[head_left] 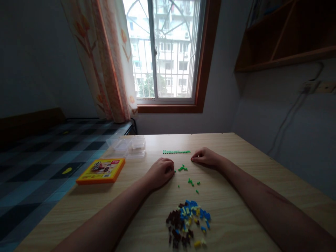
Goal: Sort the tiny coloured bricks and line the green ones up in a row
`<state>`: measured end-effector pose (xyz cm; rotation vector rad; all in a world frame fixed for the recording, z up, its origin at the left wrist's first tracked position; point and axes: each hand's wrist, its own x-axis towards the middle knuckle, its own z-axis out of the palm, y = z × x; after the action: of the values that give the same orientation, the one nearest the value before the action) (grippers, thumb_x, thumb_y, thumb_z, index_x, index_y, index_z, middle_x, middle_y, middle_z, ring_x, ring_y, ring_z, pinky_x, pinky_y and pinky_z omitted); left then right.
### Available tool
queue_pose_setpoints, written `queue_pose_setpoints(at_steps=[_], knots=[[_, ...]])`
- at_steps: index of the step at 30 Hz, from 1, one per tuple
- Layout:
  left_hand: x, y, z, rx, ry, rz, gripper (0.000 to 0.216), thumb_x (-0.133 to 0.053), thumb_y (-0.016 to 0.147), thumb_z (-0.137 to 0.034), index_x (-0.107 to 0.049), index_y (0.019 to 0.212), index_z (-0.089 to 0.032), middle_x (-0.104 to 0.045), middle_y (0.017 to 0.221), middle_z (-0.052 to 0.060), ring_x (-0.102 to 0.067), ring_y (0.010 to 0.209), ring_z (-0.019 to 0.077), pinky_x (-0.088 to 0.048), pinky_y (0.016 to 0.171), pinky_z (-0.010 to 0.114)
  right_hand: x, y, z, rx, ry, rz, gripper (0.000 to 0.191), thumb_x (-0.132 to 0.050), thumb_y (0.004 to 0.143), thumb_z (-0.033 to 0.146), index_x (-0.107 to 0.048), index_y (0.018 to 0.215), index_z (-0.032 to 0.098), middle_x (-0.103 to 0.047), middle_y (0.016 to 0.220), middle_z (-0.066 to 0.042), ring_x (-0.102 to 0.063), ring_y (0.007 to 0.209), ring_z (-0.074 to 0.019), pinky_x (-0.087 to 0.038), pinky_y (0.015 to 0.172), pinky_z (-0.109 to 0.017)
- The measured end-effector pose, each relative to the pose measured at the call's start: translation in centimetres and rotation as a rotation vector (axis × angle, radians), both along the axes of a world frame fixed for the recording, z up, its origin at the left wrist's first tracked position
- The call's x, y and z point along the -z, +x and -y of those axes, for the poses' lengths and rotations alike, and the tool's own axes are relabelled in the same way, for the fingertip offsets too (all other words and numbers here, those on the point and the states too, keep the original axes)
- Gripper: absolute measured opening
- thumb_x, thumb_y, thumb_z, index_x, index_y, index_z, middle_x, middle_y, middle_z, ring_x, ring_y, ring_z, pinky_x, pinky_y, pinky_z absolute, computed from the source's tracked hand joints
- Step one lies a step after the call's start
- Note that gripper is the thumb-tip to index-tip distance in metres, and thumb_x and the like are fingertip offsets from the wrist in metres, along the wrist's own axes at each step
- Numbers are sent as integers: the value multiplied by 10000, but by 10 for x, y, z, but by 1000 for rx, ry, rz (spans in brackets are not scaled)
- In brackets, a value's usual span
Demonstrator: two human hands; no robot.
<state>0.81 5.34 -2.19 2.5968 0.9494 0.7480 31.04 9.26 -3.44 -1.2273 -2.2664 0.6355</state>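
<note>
At the right hand, the thumb and fingers are brought near one another at the tips, just beside the two o'clock side of the loose green pieces; whether a piece is gripped there cannot be told. By the left hand, at nine o'clock of the same cluster, the fingers are half curled, with a speck of green showing at their tips; whether it is held or merely touched cannot be told. Just beyond, toward eleven o'clock, a row of green pieces is laid out side by side, its right end near the right fingertips. From this, the step in hand is judged to be the lining up of green pieces; for the next move, a light pinch on one small piece and a careful placing at the row's end seem to be called for, so that its neighbours are not nudged. More green pieces are scattered at five o'clock. Farther out, at six o'clock, a mixed pile of brown, blue and yellow pieces is left apart on the worktop. An orange box is placed at nine o'clock, and a clear plastic tray at ten.
</note>
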Motion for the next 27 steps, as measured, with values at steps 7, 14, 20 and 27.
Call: queue_pose_setpoints(at_steps=[7,14,20,27], knots=[[2,-1,-2,14,4,-2,69,-604,772,-139,-615,753,-204,-688,963,45,-594,962,210,-472,909,333,3,2,0,139,33,-69,348,-646,795,426,-791,948,148,-726,773,-69,-554,636,-147,-389,586,-245],[-2,-1,-1,5,10,-14,65,-594,770,-145,-619,754,-203,-690,974,54,-599,959,209,-482,896,330,2,-1,3,165,-67,-147,322,-701,724,412,-789,875,142,-705,698,-47,-525,581,-130,-369,534,-233],[-4,-1,-1,2,15,-19,56,-602,771,-158,-615,748,-207,-693,971,53,-604,955,210,-484,892,332,2,-2,-2,120,58,-39,255,-704,732,379,-803,854,178,-708,737,-39,-547,642,-143,-387,593,-245],[-6,-2,0,11,-2,-20,63,-595,781,-152,-606,750,-207,-692,982,52,-600,967,210,-478,898,333,2,-4,-2,105,103,-25,218,-682,763,342,-804,846,182,-715,751,-41,-554,651,-149,-393,612,-251]])
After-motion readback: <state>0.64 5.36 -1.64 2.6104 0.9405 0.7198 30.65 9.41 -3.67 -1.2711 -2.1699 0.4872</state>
